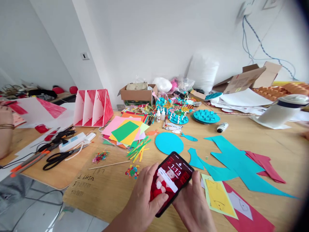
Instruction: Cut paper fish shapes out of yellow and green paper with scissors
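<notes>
Head view: your left hand (pixel 142 195) part-curled on phone (pixel 172 182), thumb over lit lock screen; your right hand (pixel 196 203) cups its right edge. Phone held above table (pixel 101 196). Looks like screen check; handling blue disc (pixel 169 143) would call for freeing hand.

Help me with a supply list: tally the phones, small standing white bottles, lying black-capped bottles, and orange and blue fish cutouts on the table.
Phone: 1
Small standing white bottles: 2
Lying black-capped bottle: 1
Orange fish cutout: 1
Blue fish cutout: 1
Total: 6
</notes>
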`<state>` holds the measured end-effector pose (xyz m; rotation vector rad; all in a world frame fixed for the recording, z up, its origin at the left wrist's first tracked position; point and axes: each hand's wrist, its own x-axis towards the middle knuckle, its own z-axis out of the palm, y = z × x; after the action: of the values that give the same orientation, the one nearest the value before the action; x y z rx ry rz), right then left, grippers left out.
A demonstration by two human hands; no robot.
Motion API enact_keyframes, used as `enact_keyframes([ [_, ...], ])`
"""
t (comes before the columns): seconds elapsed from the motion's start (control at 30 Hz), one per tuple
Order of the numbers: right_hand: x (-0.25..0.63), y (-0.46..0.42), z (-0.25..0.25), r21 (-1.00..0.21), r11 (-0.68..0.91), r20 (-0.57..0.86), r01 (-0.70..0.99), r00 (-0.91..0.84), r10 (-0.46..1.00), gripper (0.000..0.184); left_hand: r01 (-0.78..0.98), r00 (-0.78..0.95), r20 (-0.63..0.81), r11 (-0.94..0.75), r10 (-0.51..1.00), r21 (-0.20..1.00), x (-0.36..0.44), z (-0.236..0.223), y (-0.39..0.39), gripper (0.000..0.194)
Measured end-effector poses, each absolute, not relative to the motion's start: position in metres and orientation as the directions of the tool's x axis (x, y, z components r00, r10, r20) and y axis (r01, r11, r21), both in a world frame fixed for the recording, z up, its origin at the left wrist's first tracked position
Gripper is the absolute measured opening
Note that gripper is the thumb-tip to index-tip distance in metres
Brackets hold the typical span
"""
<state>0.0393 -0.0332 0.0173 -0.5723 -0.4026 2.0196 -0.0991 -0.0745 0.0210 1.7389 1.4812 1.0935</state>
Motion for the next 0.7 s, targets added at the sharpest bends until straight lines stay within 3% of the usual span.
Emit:
enact_keyframes([
  [0.17, 0.047, -0.029, 0.023, -0.437, -0.539, -0.289, -0.72, -0.455, 0.842, 0.056, 0.079, 0.0, -0.079, 0.079, 0.997, 0.994, -0.106, 0.022, -0.082, 0.05],
  [0.33, 0.05, -0.028, 0.025, -0.411, -0.554, -0.321, -0.725, -0.453, 0.832, 0.056, -0.194, -0.032, -0.349, 0.337, 0.937, 0.921, -0.108, 0.012, -0.088, 0.051],
  [0.7, 0.047, -0.026, 0.029, -0.316, -0.61, -0.349, -0.726, -0.509, 0.787, 0.046, -0.4, 0.01, -0.373, 0.346, 0.928, 0.849, -0.101, 0.014, -0.092, 0.042],
])
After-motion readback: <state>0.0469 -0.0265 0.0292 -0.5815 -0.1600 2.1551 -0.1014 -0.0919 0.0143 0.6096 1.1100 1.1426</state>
